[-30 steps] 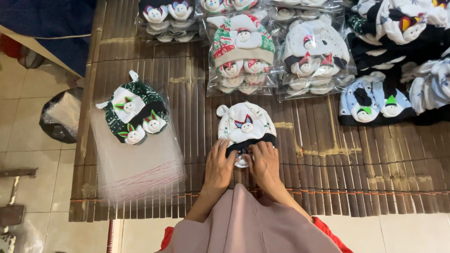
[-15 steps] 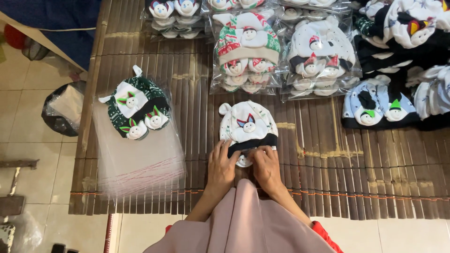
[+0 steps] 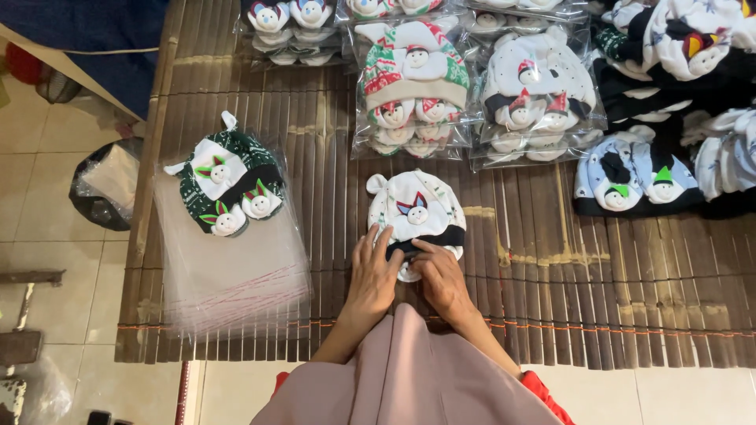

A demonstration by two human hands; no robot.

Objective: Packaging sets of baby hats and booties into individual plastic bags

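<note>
While we look down from the head camera, we start at the far left, where a black bag (image 3: 102,193) sits on the tiled floor beside the slatted bamboo mat (image 3: 551,283). Next on the mat lies a stack of clear plastic sleeves (image 3: 228,267), and on its upper part rests a dark green baby hat set (image 3: 228,189) with white bunny faces. Toward the middle, our left hand (image 3: 372,277) lies with fingers bent on the lower left edge of the white baby hat (image 3: 416,208), which sits flat on the mat just ahead of us. Our right hand (image 3: 442,279) touches the hat's black brim, its fingers curled and pinching the fabric there. Above the hat we see bagged hat sets (image 3: 413,79) in clear packets. At the far right, loose pale blue and black hats (image 3: 630,177) are piled together
</note>
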